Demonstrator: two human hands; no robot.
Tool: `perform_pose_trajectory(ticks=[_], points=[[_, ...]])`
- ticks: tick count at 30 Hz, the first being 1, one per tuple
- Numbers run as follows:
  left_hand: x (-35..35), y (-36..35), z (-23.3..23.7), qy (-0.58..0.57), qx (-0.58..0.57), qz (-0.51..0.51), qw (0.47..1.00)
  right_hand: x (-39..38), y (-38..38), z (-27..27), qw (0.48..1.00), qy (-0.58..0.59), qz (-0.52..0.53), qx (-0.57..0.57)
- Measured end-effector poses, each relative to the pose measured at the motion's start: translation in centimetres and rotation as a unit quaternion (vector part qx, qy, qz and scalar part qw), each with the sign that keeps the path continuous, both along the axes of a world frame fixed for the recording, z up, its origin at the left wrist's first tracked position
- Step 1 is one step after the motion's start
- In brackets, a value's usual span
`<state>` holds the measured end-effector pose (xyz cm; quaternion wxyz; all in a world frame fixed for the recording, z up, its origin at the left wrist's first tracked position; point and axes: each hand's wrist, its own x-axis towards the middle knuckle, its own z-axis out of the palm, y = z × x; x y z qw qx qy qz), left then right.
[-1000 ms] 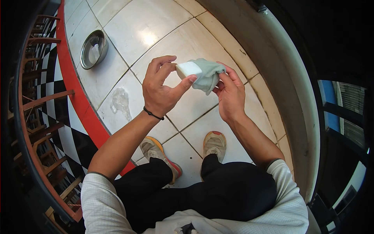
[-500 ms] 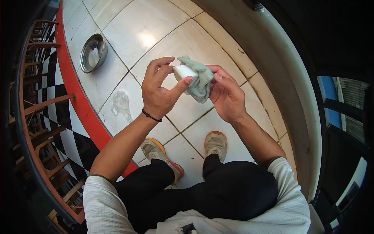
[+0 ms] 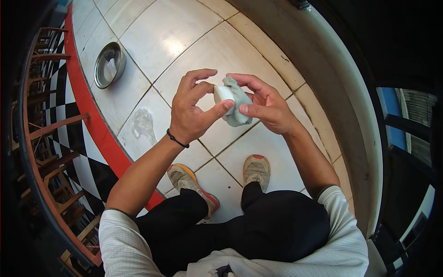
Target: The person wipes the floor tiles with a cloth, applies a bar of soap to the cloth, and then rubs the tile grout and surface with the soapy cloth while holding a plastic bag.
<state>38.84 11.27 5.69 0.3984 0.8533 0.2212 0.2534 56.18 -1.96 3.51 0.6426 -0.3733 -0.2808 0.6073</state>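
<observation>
My left hand (image 3: 191,105) holds a small white smooth-sided object (image 3: 222,94) between thumb and index finger, its other fingers raised and curled. The exact kind of this object cannot be made out, since a cloth covers its right side. That pale green cloth (image 3: 241,102) is bunched around it. Pressing the cloth against the object is my right hand (image 3: 270,105), thumb in front and fingers at the back. Both hands are in mid-air above the tiled floor, close together.
A metal bowl (image 3: 121,69) with something pale and something dark inside stands on the floor at upper left. A crumpled clear plastic bag (image 3: 144,124) lies on the tiles. A red strip (image 3: 94,120) borders checkered flooring on the left; a low wall (image 3: 341,87) curves along the right.
My right hand has closed in over the cloth, its thumb now on the front. The cloth is wrapped more snugly around the white object, and both hands have shifted slightly.
</observation>
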Motion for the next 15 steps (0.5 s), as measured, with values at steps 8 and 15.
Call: perform_pose_trajectory(ticks=[8,15], points=[[0.0,0.1,-0.5,-0.007,-0.01,-0.001,1.0,0.1,-0.5,0.1,0.986,-0.168,-0.005,0.015],[-0.1,0.3,-0.3,0.003,0.002,-0.005,1.0,-0.1,-0.6,-0.3,0.997,-0.065,0.038,-0.033]])
